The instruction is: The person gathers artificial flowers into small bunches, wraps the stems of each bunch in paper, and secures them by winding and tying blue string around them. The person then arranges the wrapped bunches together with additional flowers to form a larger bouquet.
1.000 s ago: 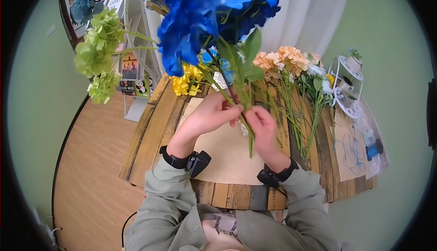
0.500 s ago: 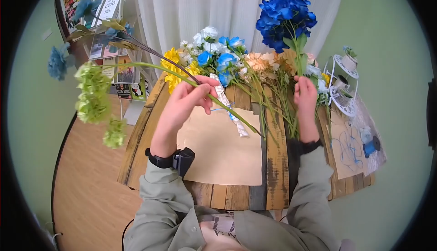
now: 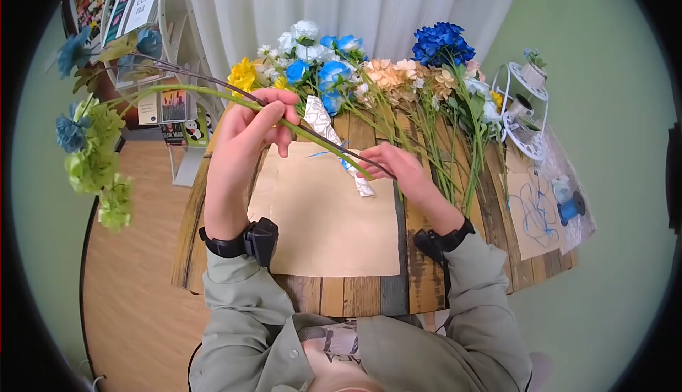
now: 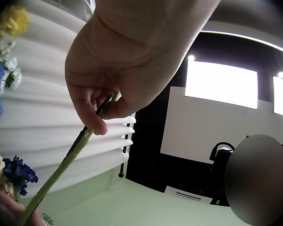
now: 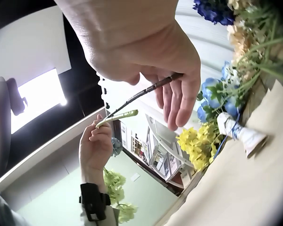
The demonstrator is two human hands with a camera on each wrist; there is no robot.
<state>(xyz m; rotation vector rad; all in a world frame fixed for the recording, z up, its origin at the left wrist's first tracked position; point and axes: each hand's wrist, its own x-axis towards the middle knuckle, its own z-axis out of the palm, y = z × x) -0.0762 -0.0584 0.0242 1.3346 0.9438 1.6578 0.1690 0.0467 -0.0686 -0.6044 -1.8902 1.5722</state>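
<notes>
My left hand (image 3: 249,126) pinches two stems, tilted down to the right over the paper. The green stem (image 3: 312,136) bears pale green hydrangea blooms (image 3: 99,136). The dark brown stem (image 3: 206,78) carries dusty blue flowers (image 3: 71,133) and leaves, out to the left. My right hand (image 3: 405,175) is at the lower stem ends, the dark stem end (image 5: 151,88) crossing in front of its fairly straight fingers (image 5: 177,101). A deep blue hydrangea (image 3: 442,44) lies at the back of the table among the other flowers.
Brown kraft paper (image 3: 334,229) covers the wooden table's (image 3: 362,296) middle, with a crumpled white wrapped piece (image 3: 320,116) on it. Blue and white roses (image 3: 330,76), yellow flowers (image 3: 243,76) and peach hydrangeas (image 3: 387,76) line the back. A white stand (image 3: 522,133) and blue spool (image 3: 570,209) stand right.
My right hand took the deep blue hydrangea away from the bunch, laid it at the back right, and came back to the stems. The left hand moved left with its two stems.
</notes>
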